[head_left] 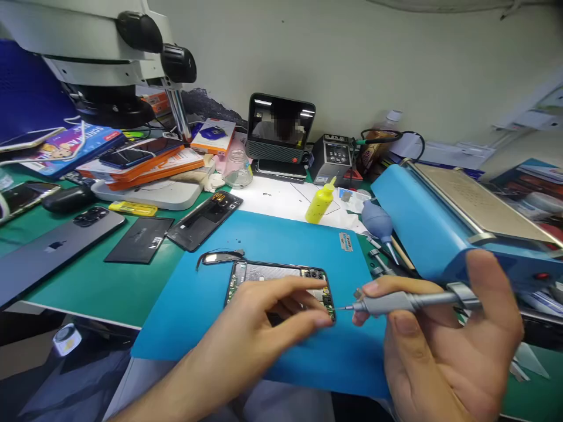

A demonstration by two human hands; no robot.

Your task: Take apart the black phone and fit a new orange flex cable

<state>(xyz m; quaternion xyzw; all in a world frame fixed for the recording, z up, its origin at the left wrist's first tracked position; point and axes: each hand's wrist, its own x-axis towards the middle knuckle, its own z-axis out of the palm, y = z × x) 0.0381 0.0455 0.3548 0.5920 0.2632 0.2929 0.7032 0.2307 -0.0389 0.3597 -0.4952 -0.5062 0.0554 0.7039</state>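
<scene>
An opened phone (272,272) with its circuit boards and camera lenses exposed lies on the blue mat (189,322). Over its near side reaches my left hand (264,319), thumb and fingers apart, with nothing seen between them; it hides much of the phone. My right hand (448,357) holds a grey precision screwdriver (389,303) almost level, its thin tip pointing left, close to the phone's right edge. Behind the phone is a small speaker-like part (223,257) with a dark flex strip. A removed back cover (206,220) rests across the mat's left edge.
At left are a black battery (139,239), a large grey phone (61,240) and a microscope (109,58) overhead. A yellow bottle (321,202) stands behind the mat. On the right sit a blue air blower (378,220), loose screwdrivers (380,261) and a blue machine (422,217).
</scene>
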